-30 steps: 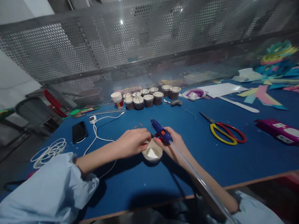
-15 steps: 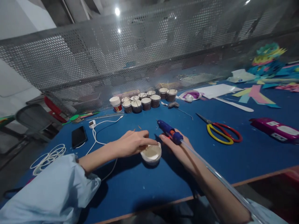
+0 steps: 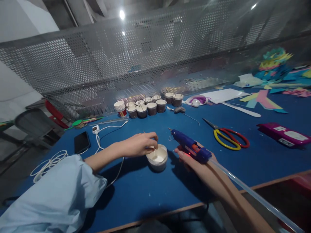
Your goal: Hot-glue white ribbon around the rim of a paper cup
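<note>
My left hand (image 3: 142, 144) has its fingers bent together over the left rim of a small paper cup (image 3: 159, 166), some of them reaching inside. The cup stands upright on the blue table, pale inside, with a whitish-grey outer wall. My right hand (image 3: 194, 160) is wrapped round a blue glue gun (image 3: 188, 142), its nozzle pointing up and left, beyond the cup and apart from it. A long clear glue stick (image 3: 252, 192) runs out of the gun's back over my forearm. A small red light glows by the grip.
Several dark-sided cups (image 3: 152, 109) with string handles and a cup stack (image 3: 120, 108) stand along the mesh panel (image 3: 109, 64). Scissors (image 3: 224, 136) and a purple box (image 3: 283, 134) lie right. Left are a phone (image 3: 82, 142) and a white cable (image 3: 50, 163). Paper strips (image 3: 264, 100) lie back right.
My right hand has drawn the glue gun right and down, away from the cup. My left fingers have curled in from a stretched pose across the cup to its left rim.
</note>
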Motion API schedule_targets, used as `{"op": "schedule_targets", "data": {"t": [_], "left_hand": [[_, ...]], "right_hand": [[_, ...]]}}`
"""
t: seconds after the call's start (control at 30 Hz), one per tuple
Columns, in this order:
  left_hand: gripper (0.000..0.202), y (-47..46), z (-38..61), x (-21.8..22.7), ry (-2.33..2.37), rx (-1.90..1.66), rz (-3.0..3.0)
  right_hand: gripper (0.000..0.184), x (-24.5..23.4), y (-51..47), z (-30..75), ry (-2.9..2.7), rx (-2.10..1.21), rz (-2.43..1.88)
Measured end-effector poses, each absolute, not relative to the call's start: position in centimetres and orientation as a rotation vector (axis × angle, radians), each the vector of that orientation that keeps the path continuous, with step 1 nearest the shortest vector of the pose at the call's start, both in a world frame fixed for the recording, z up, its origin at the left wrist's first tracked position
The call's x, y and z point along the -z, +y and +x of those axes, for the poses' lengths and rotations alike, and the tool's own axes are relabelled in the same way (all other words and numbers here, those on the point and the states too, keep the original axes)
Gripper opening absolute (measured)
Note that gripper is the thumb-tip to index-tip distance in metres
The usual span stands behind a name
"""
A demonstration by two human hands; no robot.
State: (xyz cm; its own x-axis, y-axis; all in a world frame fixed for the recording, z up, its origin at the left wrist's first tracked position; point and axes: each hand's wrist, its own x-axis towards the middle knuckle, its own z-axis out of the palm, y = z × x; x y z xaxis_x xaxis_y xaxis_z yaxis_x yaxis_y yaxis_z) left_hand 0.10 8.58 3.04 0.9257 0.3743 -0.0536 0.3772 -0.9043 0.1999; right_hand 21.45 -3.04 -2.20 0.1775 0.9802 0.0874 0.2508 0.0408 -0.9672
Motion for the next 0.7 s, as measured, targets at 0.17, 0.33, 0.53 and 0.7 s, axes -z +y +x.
{"op": "schedule_targets", "data": {"t": [0.17,0.33,0.53,0.7], "left_hand": [[0.013,9.4,0.5,-2.6,0.514,-0.164,2.576],[0.014,9.4,0.3,-2.1,0.652,-0.252,2.389],[0.010,9.5,0.4,-1.5,0.757,-0.314,2.235],[0.007,9.7,0.8,-1.3,0.818,-0.322,2.101]], "right_hand": [[0.027,1.5,-4.6,21.2,-1.305,-0.910,-1.465],[0.019,0.3,-5.7,21.3,-1.387,-0.944,-1.459],[0.011,-1.4,-5.7,22.0,-1.790,-0.847,-1.425],[0.005,-1.3,-4.4,21.7,-2.076,-0.816,-1.455]]}}
